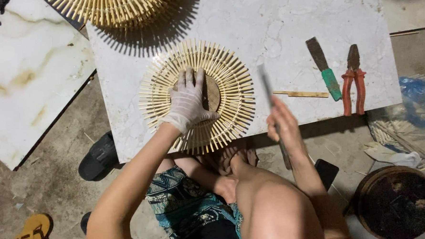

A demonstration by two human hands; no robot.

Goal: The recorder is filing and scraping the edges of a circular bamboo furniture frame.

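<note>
Left hand (189,102), in a white glove, is pressing flat on the round bamboo-slat disc (197,95) lying on the marble slab (285,25). Right hand (282,123) is gripping a thin, motion-blurred blade (270,97).

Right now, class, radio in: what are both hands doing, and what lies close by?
Left hand, gloved, flat on round bamboo-stick piece. Right hand gripping thin blade. Chisel, pliers lie clear.
</note>
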